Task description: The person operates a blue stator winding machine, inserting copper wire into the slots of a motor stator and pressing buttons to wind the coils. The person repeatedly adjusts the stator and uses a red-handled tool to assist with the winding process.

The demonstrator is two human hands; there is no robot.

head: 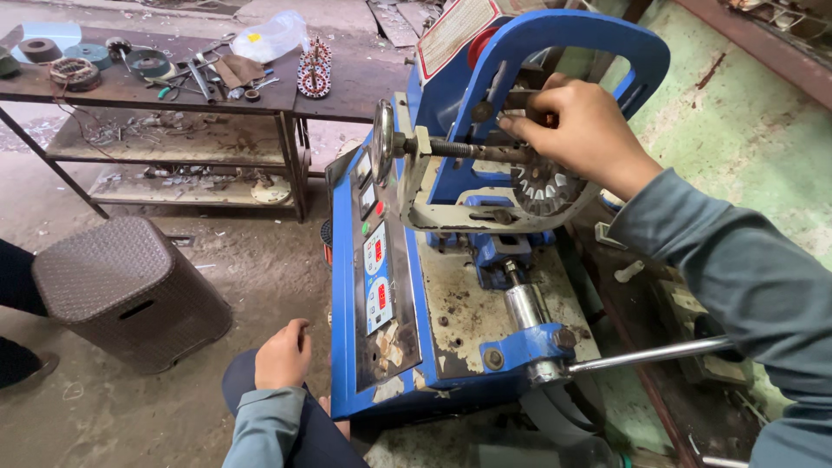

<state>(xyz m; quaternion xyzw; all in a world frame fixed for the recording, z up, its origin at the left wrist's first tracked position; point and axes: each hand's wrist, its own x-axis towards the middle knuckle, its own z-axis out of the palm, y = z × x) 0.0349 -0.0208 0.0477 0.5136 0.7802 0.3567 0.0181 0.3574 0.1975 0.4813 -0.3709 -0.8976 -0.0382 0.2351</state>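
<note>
We see our right hand [579,130] up at the top of a blue machine [451,321]; its fingers [520,128] are curled in and pinch a small part beside the round metal stator core [544,184], the toothed ring that sits on the machine's threaded shaft [472,150]; the small part is too hidden for us to tell what it is; the ring is under the blue arch [563,39], just below our knuckles; a small hand wheel [382,141] sits at the left end of the shaft; our left hand [283,354] rests on our knee [247,377], loosely closed, with nothing in it; the machine's front has a panel with little red screens and buttons [377,269]; a shiny steel lever [646,354] sticks out to the right near the bottom; on the floor to the left stands a brown woven stool [121,290]; behind it is a metal workbench [165,91] with wire coils, tools and another stator core [314,68] on top
</note>
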